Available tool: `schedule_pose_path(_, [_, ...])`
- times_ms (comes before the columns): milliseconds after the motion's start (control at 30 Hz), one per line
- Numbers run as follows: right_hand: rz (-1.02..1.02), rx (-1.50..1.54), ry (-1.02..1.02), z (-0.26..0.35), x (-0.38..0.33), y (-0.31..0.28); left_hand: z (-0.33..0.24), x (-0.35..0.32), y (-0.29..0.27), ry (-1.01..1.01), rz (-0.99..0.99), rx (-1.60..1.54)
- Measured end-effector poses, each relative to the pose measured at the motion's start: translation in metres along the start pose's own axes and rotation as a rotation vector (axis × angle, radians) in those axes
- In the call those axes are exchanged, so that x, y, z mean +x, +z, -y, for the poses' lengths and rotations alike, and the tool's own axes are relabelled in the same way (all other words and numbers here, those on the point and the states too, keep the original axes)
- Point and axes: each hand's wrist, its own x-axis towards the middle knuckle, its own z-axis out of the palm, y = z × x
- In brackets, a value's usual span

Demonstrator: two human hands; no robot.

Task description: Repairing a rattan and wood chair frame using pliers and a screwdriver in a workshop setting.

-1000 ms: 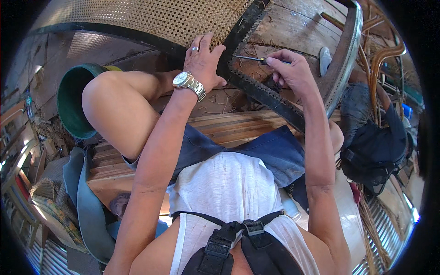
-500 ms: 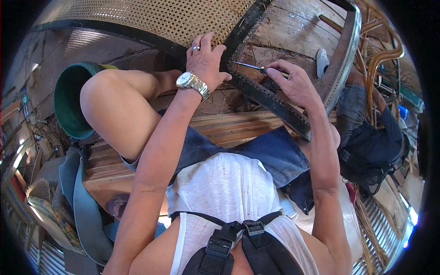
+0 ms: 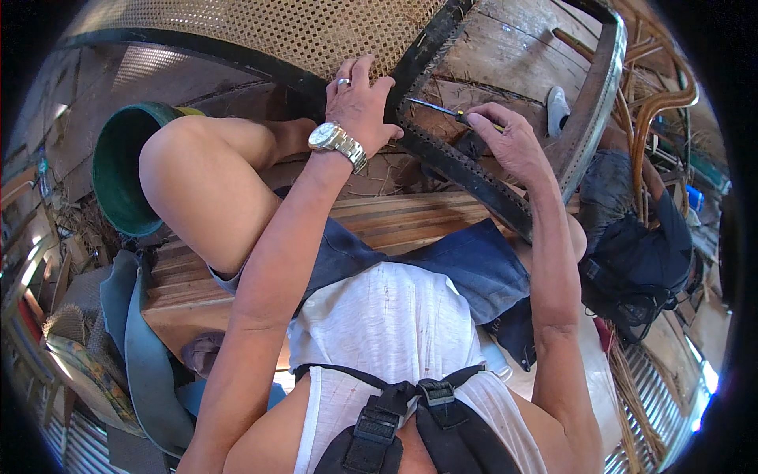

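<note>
My left hand, with a ring and a metal watch, lies spread over a corner of a dark wooden chair frame. Its fingertips rest on the woven cane panel, and the thumb sticks out along the rail. A thin screwdriver with a yellow-and-black handle is in my right hand, fingers closed round the handle. The blade points left, its tip at the frame's inner edge near the corner. Small holes line the rails around the uncaned opening. My right palm hides most of the handle.
A green bucket stands left of my bent knee. I sit on a slatted wooden bench. At the right, another person in dark clothes is close to bent rattan furniture. Blue-grey sheet material lies lower left.
Both hands keep nearly the same place and hold. The screwdriver and the frame appear shifted very slightly to the right in the picture.
</note>
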Motion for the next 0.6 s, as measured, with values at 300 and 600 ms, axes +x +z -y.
schedule_pose_path(300, [-0.026,-0.016,-0.030,-0.005,-0.001,0.008,0.000,-0.001,-0.001,0.002,-0.005,0.002])
schedule_pose_path(600, [-0.069,-0.037,-0.100,0.000,-0.004,0.009,-0.001,0.000,0.001,-0.005,0.001,0.006])
